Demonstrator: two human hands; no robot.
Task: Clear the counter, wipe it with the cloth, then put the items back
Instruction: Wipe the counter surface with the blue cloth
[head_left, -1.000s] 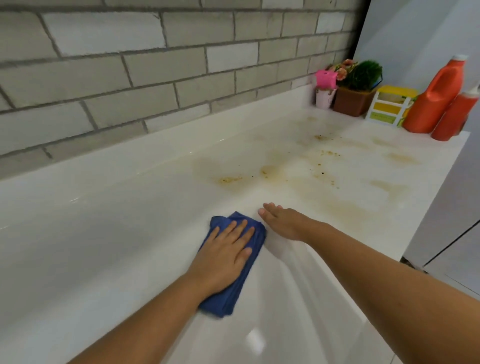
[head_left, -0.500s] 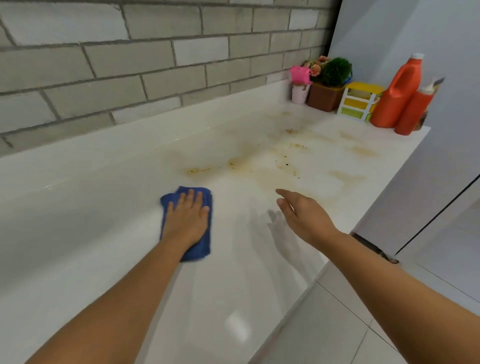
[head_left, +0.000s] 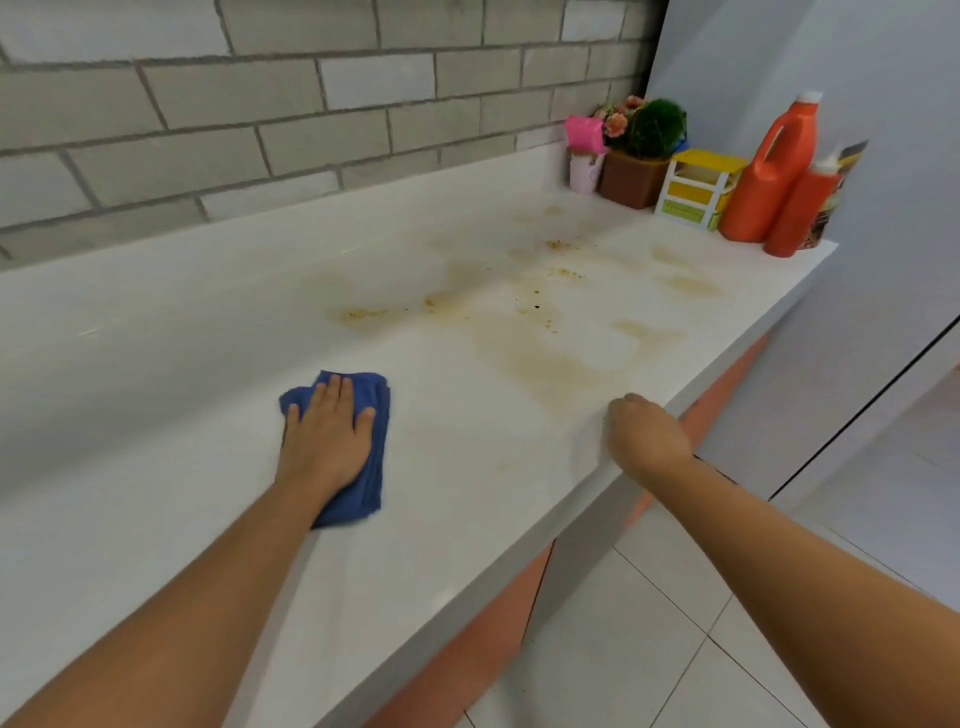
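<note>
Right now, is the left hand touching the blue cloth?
Touching. The head view shows the left hand lying flat on the blue cloth, fingers spread over it, pressing it against the counter.

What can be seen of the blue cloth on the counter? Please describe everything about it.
The blue cloth looks like soft fabric, folded into a thick pad, with layered edges showing on its right side. It lies flat on the white counter, apart from the brown stains farther along. The left hand presses on it with straight fingers and covers its middle.
</note>
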